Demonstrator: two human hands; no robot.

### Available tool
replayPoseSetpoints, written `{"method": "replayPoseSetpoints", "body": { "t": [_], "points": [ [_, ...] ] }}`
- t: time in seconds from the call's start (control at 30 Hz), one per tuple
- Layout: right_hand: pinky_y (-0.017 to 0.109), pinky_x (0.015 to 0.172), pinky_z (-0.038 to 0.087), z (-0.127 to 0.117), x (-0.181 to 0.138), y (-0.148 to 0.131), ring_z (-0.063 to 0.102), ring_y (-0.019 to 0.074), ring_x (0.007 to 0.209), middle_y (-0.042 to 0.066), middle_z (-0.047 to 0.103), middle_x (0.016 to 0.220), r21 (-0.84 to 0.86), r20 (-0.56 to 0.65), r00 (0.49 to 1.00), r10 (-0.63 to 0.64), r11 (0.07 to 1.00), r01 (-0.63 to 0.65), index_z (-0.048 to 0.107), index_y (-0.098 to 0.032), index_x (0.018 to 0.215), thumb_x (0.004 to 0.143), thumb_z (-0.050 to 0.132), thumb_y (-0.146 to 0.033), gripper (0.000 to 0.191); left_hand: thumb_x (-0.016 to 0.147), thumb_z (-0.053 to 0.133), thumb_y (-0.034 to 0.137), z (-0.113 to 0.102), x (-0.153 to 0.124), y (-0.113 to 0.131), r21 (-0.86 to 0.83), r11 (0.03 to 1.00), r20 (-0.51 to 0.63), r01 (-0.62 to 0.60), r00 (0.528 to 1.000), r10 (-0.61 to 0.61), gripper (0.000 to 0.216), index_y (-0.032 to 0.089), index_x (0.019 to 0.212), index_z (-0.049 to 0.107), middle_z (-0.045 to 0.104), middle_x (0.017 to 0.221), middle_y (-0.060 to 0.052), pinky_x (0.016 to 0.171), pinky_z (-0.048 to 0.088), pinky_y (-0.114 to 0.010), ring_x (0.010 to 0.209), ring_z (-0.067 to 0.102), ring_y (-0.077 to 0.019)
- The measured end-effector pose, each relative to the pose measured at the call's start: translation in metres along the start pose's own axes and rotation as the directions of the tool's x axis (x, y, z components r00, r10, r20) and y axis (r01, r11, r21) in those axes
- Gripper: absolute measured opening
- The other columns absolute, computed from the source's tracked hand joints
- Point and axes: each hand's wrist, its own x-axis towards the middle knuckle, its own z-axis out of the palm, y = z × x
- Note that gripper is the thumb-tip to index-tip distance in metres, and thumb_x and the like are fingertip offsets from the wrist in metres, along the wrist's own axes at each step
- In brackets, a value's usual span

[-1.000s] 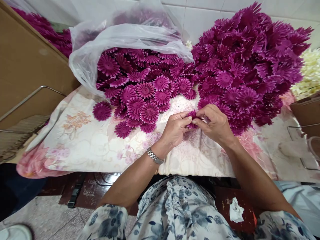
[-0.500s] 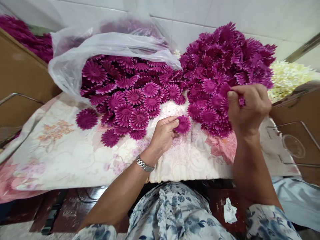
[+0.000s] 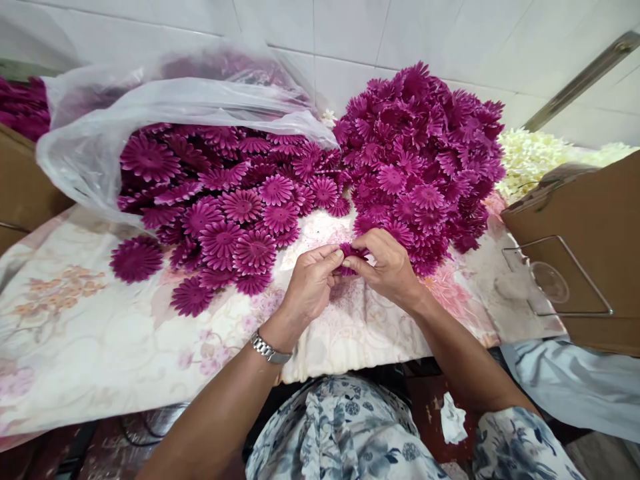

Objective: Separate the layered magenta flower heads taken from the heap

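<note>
I am pinching a magenta flower (image 3: 349,251) with my left hand (image 3: 311,277) and right hand (image 3: 389,268) over floral cloth (image 3: 360,340), apparently parting or shaping it, the next move seemingly calling for a steady left hold

A hand has the most room on the cloth (image 3: 125,347) at front left, outside the left hand (image 3: 313,283), with one stray flower (image 3: 136,259) farther back. Beyond both hands, a short strip of cloth parts the pile (image 3: 230,243) from the heap (image 3: 420,167); these meet farther back, blocking the wall (image 3: 350,40). The bag (image 3: 200,100) shuts off rear left. The right hand's (image 3: 387,267) forearm crosses front right; past it, cloth runs between heap and box (image 3: 575,333), with a wire (image 3: 610,311) in the way.
</note>
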Motion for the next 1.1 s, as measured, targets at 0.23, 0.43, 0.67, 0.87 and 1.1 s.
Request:
{"method": "replayPoseSetpoints", "body": {
  "t": [0.23,0.43,0.67,0.87,1.1],
  "points": [
    [0.032,0.071,0.049,-0.001,-0.004,0.007,0.06,0.0164,0.078,0.005,0.066,0.079,0.044,-0.03,0.999,0.025,0.999,-0.024,0.065,-0.02,0.087,0.087,0.052,-0.026,0.014,0.054,0.079,0.021,0.001,0.002,-0.001,0.035,0.999,-0.058,-0.028,0.998,0.03,0.026,0.011,0.074,0.067,0.064,0.067,0.0,0.055,0.049,-0.02,0.06,0.058,-0.0086],
    [0.035,0.07,0.051,-0.005,-0.004,0.003,0.063,0.0184,0.076,0.008,0.07,0.08,0.007,-0.149,0.989,0.005,1.0,-0.004,0.068,-0.017,0.085,0.082,0.057,-0.02,0.012,0.056,0.078,0.024,-0.001,0.002,-0.005,0.054,0.997,-0.034,-0.06,0.998,0.062,0.02,0.013,0.066,0.065,0.059,0.061,0.002,0.051,0.045,-0.019,0.054,0.052,-0.0062],
    [0.031,0.066,0.053,-0.014,-0.003,0.002,0.064,0.0156,0.073,0.005,0.069,0.077,0.145,-0.215,0.961,0.177,0.978,-0.148,0.067,-0.019,0.079,0.081,0.058,-0.02,0.01,0.06,0.073,0.021,-0.005,0.001,-0.004,0.062,0.994,-0.047,-0.095,0.994,0.098,0.013,0.013,0.064,0.064,0.058,0.057,0.003,0.048,0.041,-0.018,0.05,0.05,-0.0059],
    [0.035,0.068,0.05,-0.063,0.006,0.051,0.063,0.0192,0.075,0.007,0.069,0.076,-0.321,-0.489,0.872,0.003,0.929,-0.183,0.07,-0.019,0.084,0.082,0.056,-0.027,0.017,0.061,0.07,0.022,-0.003,0.002,-0.001,0.043,0.996,-0.053,-0.074,0.996,0.076,0.013,0.014,0.065,0.061,0.058,0.061,0.002,0.05,0.042,-0.02,0.053,0.053,-0.0081],
    [0.045,0.081,0.047,-0.09,0.008,0.075,0.062,0.027,0.092,0.015,0.069,0.094,-0.547,-0.355,0.934,0.035,0.803,-0.238,0.069,-0.015,0.098,0.08,0.06,-0.031,0.026,0.066,0.068,0.02,-0.004,0.001,-0.001,0.041,0.994,-0.056,-0.106,0.993,0.108,0.017,0.015,0.063,0.052,0.05,0.06,0.004,0.053,0.042,-0.019,0.054,0.049,-0.0062]
  ]
}}
